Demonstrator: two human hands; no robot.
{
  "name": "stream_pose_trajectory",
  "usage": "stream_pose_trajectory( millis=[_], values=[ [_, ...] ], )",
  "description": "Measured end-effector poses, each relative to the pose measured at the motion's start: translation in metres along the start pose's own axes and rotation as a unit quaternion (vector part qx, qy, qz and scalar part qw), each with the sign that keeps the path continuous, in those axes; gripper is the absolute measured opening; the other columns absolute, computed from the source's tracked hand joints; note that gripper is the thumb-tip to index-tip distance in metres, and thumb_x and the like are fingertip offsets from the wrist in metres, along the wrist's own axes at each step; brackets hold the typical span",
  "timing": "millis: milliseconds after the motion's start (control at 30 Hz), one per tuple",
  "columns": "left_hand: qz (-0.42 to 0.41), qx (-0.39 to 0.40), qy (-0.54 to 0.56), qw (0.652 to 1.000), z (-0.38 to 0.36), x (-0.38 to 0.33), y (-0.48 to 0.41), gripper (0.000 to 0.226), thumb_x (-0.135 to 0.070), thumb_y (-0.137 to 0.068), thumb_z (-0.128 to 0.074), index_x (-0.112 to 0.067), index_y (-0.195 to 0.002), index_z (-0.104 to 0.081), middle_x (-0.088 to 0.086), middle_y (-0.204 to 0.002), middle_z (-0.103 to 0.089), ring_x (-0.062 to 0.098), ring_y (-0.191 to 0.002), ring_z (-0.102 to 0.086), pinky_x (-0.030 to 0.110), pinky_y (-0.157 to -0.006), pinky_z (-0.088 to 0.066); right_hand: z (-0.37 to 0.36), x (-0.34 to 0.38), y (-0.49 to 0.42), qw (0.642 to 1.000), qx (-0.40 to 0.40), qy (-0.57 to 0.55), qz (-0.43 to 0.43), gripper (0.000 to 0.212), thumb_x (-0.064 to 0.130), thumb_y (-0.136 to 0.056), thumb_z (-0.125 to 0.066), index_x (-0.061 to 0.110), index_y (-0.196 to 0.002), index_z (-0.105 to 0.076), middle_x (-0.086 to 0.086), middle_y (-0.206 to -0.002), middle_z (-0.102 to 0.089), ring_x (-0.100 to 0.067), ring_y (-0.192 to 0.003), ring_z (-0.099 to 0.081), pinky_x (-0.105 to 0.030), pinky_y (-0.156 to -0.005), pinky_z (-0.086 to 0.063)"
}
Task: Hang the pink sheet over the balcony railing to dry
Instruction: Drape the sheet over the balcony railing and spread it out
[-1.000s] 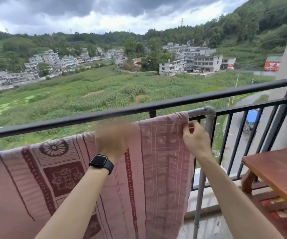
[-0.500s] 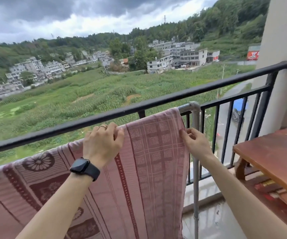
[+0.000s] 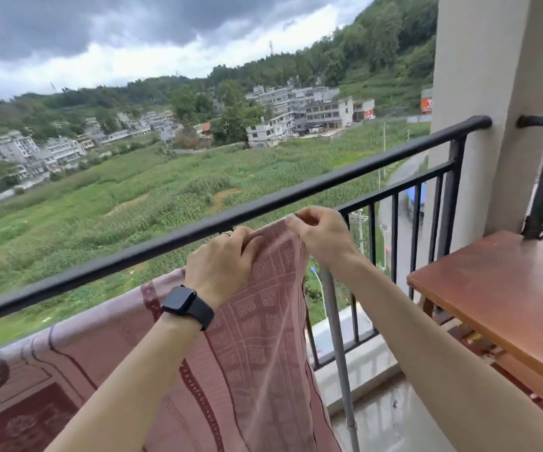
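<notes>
The pink sheet (image 3: 263,337), patterned with dark red flowers and a check grid, hangs over a grey metal bar (image 3: 337,337) just inside the black balcony railing (image 3: 107,265). My left hand (image 3: 219,265), with a black watch on the wrist, grips the sheet's top fold. My right hand (image 3: 322,236) pinches the sheet's right top corner, covering the bar's bend. Both hands sit close together just below the railing's top rail. The sheet's lower part runs out of view.
A reddish-brown wooden table (image 3: 498,308) stands at the right, close to my right forearm. A cream pillar (image 3: 478,93) meets the railing's right end. The balcony floor (image 3: 390,422) looks wet. Fields and buildings lie far below.
My right hand rose from the sheet's side edge to its top corner. My left hand slid right along the top fold toward it. The view turned left and down.
</notes>
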State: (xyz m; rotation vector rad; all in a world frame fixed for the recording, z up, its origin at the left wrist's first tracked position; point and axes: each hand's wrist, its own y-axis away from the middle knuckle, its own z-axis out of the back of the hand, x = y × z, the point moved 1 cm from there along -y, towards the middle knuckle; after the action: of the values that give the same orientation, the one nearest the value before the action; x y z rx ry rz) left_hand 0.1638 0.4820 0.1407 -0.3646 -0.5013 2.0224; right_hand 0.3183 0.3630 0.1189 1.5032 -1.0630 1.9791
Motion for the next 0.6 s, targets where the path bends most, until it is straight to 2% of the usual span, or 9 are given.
stream_pose_trajectory(
  millis=[67, 133, 200, 267, 367, 433, 500, 567, 600],
  values=[
    [0.007, -0.021, 0.012, 1.000, 0.004, 0.004, 0.002, 0.043, -0.063, -0.095, -0.033, -0.033, -0.114, -0.058, -0.007, -0.087, -0.067, 0.017, -0.078, -0.065, 0.039, -0.062, -0.056, 0.011, -0.011, 0.001, 0.997, -0.045, 0.030, 0.061, 0.015, 0.038, -0.093, -0.069, 0.027, -0.082, -0.070, 0.013, -0.074, -0.070, 0.000, -0.068, -0.064, -0.011, -0.059, -0.049],
    [0.025, -0.006, 0.012, 1.000, 0.003, 0.001, -0.002, 0.030, -0.056, -0.093, -0.052, -0.037, -0.115, -0.058, -0.010, -0.092, -0.067, 0.014, -0.083, -0.065, 0.037, -0.065, -0.056, 0.011, -0.036, 0.013, 0.993, -0.046, 0.058, 0.091, 0.018, 0.041, -0.093, -0.068, 0.027, -0.083, -0.071, 0.010, -0.072, -0.069, -0.005, -0.064, -0.063, -0.014, -0.055, -0.047],
    [0.050, 0.045, 0.058, 0.996, 0.001, -0.010, -0.014, 0.033, -0.048, -0.090, -0.058, -0.038, -0.121, -0.056, -0.011, -0.105, -0.065, 0.013, -0.093, -0.062, 0.038, -0.076, -0.055, 0.009, -0.060, 0.018, 0.987, -0.041, 0.090, 0.123, 0.011, 0.034, -0.093, -0.070, 0.023, -0.090, -0.072, 0.009, -0.080, -0.067, -0.008, -0.067, -0.062, -0.017, -0.059, -0.047],
    [0.050, 0.073, 0.116, 0.989, -0.002, -0.029, -0.032, 0.038, -0.042, -0.090, -0.061, -0.036, -0.126, -0.055, -0.011, -0.114, -0.062, 0.010, -0.098, -0.061, 0.038, -0.085, -0.054, 0.009, -0.072, 0.014, 0.985, -0.052, 0.064, 0.150, 0.005, 0.026, -0.091, -0.073, 0.022, -0.094, -0.073, 0.009, -0.083, -0.065, -0.006, -0.069, -0.061, -0.015, -0.062, -0.046],
    [0.010, 0.105, 0.144, 0.984, -0.007, -0.062, -0.059, 0.035, -0.027, -0.092, -0.058, -0.039, -0.125, -0.057, -0.011, -0.104, -0.065, 0.002, -0.076, -0.061, 0.032, -0.074, -0.055, 0.009, -0.079, 0.012, 0.982, -0.054, 0.008, 0.181, 0.010, 0.025, -0.090, -0.075, 0.023, -0.100, -0.075, 0.011, -0.084, -0.062, -0.007, -0.067, -0.062, -0.009, -0.061, -0.044],
    [-0.030, 0.128, 0.093, 0.987, -0.004, -0.077, -0.069, 0.047, -0.016, -0.090, -0.053, -0.048, -0.124, -0.056, -0.011, -0.105, -0.063, 0.004, -0.067, -0.056, 0.035, -0.065, -0.055, 0.011, -0.082, 0.013, 0.982, -0.051, -0.019, 0.179, 0.014, 0.029, -0.090, -0.075, 0.026, -0.104, -0.075, 0.014, -0.084, -0.061, -0.007, -0.067, -0.062, -0.008, -0.060, -0.044],
    [-0.106, 0.138, -0.053, 0.983, 0.000, -0.085, -0.070, 0.049, -0.017, -0.089, -0.050, -0.054, -0.120, -0.057, -0.013, -0.125, -0.054, 0.008, -0.086, -0.058, 0.035, -0.070, -0.054, 0.016, -0.082, 0.011, 0.980, -0.055, -0.049, 0.186, 0.014, 0.027, -0.089, -0.076, 0.024, -0.103, -0.077, 0.012, -0.082, -0.062, -0.006, -0.065, -0.062, -0.008, -0.058, -0.044],
    [-0.175, 0.153, -0.160, 0.959, 0.003, -0.088, -0.066, 0.034, -0.024, -0.090, -0.049, -0.048, -0.108, -0.064, -0.010, -0.138, -0.047, 0.013, -0.109, -0.056, 0.034, -0.079, -0.050, 0.021, -0.079, 0.010, 0.969, -0.065, -0.068, 0.227, 0.009, 0.023, -0.089, -0.078, 0.020, -0.098, -0.079, 0.006, -0.079, -0.062, -0.007, -0.063, -0.060, -0.011, -0.057, -0.045],
    [-0.190, 0.161, -0.186, 0.951, 0.006, -0.089, -0.065, 0.027, -0.027, -0.089, -0.048, -0.043, -0.101, -0.066, -0.010, -0.141, -0.046, 0.013, -0.110, -0.056, 0.031, -0.077, -0.047, 0.023, -0.075, 0.010, 0.964, -0.068, -0.064, 0.248, 0.009, 0.022, -0.089, -0.078, 0.018, -0.097, -0.079, 0.005, -0.079, -0.062, -0.008, -0.064, -0.059, -0.014, -0.057, -0.046]
  ],
)
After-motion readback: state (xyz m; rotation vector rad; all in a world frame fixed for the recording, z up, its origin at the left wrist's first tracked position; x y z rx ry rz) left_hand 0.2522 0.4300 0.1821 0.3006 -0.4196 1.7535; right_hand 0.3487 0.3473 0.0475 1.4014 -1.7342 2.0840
